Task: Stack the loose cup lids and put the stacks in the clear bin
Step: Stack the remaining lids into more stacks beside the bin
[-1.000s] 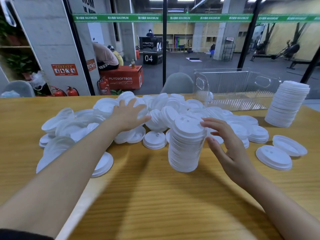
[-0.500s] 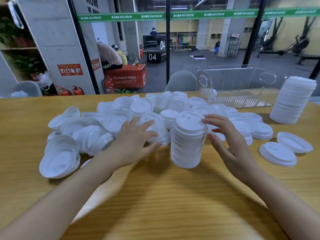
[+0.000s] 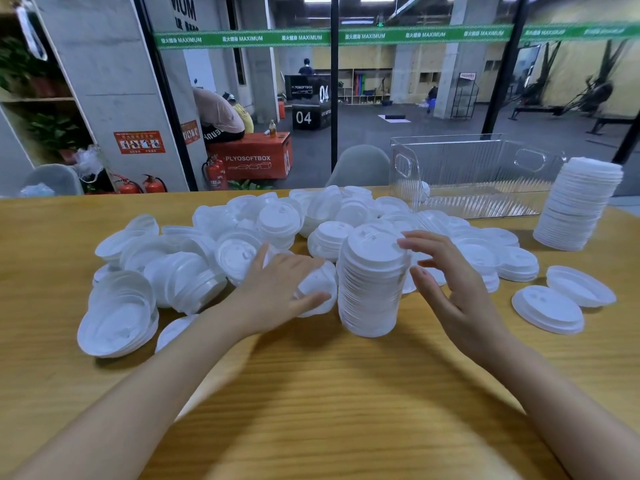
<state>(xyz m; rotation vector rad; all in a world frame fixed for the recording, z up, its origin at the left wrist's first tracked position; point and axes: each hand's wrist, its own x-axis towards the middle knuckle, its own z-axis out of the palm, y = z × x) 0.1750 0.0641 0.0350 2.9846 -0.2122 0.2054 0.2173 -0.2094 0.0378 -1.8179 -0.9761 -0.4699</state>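
White plastic cup lids in a tall upright stack (image 3: 372,285) stand on the wooden surface (image 3: 311,393) between two wide, empty grips, the right grip (image 3: 453,289) nearer, by its top rim, the left grip (image 3: 280,292) over loose lids (image 3: 239,254), the clear plastic bin (image 3: 474,174) behind to the right.

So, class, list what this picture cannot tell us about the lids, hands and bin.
Head view only:
Lid count in the centre stack: edges too fine and blurred.
Whether the right hand touches that stack: motion blur.
Lids under the left hand: covered by its palm.
White object inside the clear bin: distorted by the ribbed wall.
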